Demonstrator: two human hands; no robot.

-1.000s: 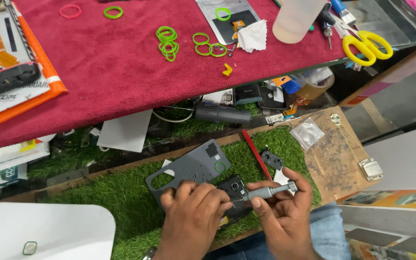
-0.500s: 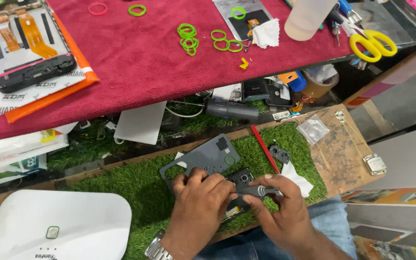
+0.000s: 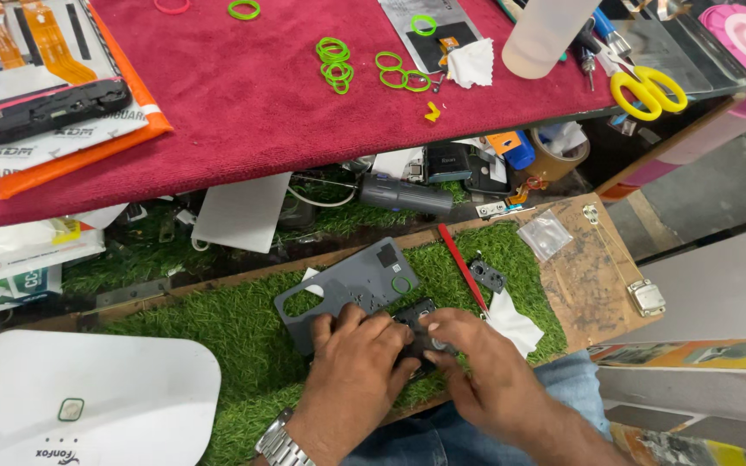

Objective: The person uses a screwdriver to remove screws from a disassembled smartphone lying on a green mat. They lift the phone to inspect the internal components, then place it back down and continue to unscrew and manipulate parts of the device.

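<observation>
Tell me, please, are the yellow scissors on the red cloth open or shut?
Shut, as far as visible: the yellow scissors lie flat, handle loops close together; the blades are mostly hidden.

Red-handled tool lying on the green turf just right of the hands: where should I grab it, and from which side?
Take the red-handled tool by its upper half, coming from above. It lies flat and slanted on the turf, its lower end close to the right hand and a white cloth, while the upper end has bare turf on both sides, so a pinch across the thin shaft probably fits best.
</observation>
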